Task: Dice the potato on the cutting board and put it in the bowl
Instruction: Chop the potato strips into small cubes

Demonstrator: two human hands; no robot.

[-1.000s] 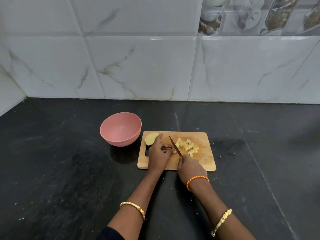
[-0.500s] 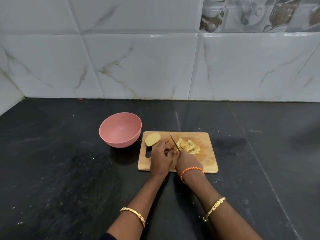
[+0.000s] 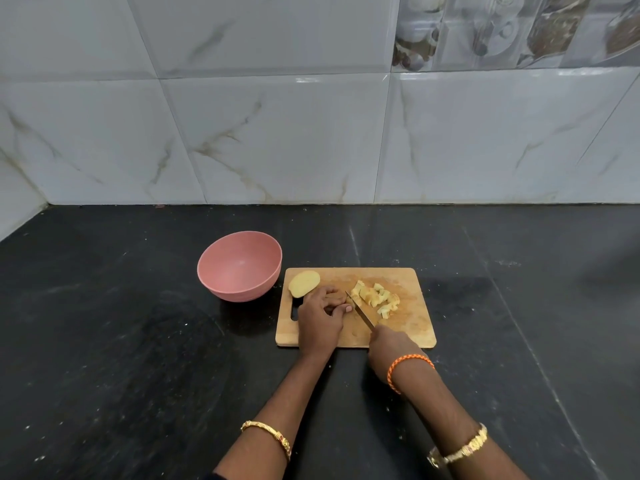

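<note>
Since half a second ago your right hand (image 3: 389, 344) has drawn the knife (image 3: 360, 312) back toward the cutting board's (image 3: 412, 327) near edge, gripping its handle, while your left hand (image 3: 320, 315) curls over a potato piece to steady it, diced potato (image 3: 375, 296) heaped mid-board, potato half (image 3: 304, 283) at the far-left corner beside the empty bowl (image 3: 239, 266).

Bare counter (image 3: 104, 341) around pink bowl (image 3: 239, 266), just left of cutting board (image 3: 415, 327).
</note>
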